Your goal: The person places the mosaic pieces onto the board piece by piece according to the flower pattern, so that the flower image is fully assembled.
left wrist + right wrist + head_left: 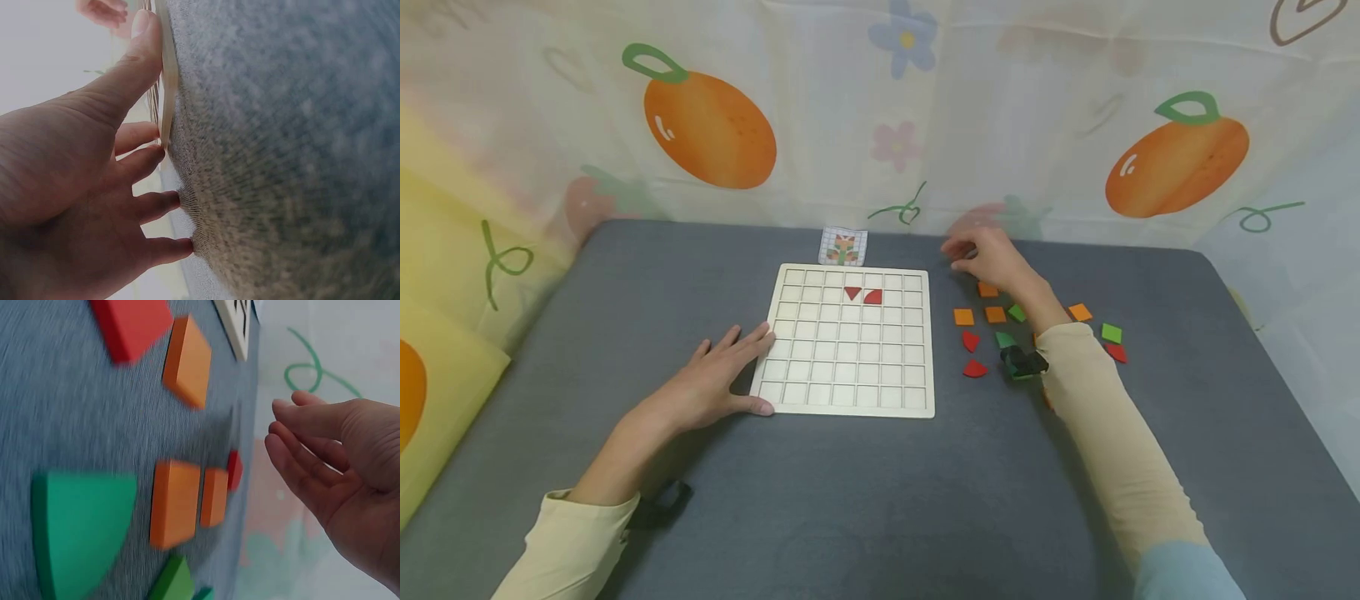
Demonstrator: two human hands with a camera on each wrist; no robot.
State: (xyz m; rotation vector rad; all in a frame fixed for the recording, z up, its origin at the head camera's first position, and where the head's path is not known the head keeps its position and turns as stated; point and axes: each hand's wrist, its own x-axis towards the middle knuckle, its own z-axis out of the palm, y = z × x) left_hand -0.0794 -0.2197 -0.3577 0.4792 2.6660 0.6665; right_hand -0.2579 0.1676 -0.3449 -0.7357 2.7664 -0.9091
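Observation:
A pale wooden grid board (790,367) lies on the grey table, with a red triangle (852,292) and a red quarter-round (872,297) in its second row. My left hand (730,371) lies flat and open beside the board's left edge; its thumb (140,56) presses against the board's rim (166,81). My right hand (981,254) hovers right of the board's far corner, above an orange square (988,289). In the right wrist view that hand (294,434) is relaxed and holds nothing.
Loose orange (963,317), green (1111,333) and red (975,368) pieces lie scattered right of the board. A small pattern card (844,247) leans against the fruit-print cloth backdrop (880,125) behind the board. Cloth walls also close in both sides.

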